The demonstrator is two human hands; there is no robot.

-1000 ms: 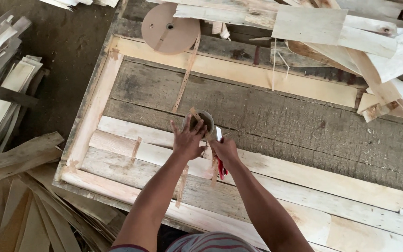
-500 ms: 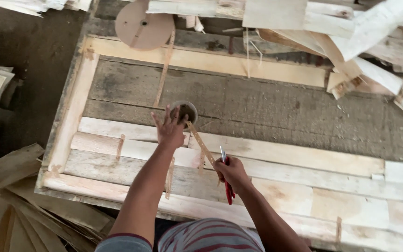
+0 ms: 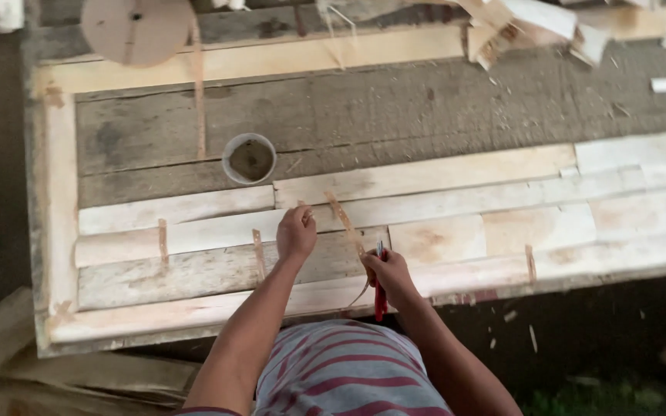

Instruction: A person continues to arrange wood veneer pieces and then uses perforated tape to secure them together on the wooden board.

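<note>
Pale wooden slats (image 3: 441, 208) lie side by side on a grey wooden worktable (image 3: 395, 108). My left hand (image 3: 296, 233) presses down on a slat, its fingers pinching the upper end of a thin brown tape strip (image 3: 346, 223). My right hand (image 3: 389, 274) holds the strip's lower end together with a red-handled tool (image 3: 380, 299) that points down over the table's near edge. The strip runs slantwise across the slats between both hands. A small round cup (image 3: 250, 159) of dark liquid stands just beyond the slats, apart from my hands.
A round tape reel (image 3: 136, 29) sits at the table's far left, its brown tape (image 3: 199, 92) trailing toward the cup. Short brown strips (image 3: 163, 242) cross the slat joints. Wood offcuts (image 3: 533, 27) pile at the far right. Loose planks (image 3: 9, 347) lie on the floor at lower left.
My left hand left the cup and came down onto the slats. My right hand drew back toward the near edge, stretching the brown strip. The view shifted toward the near edge.
</note>
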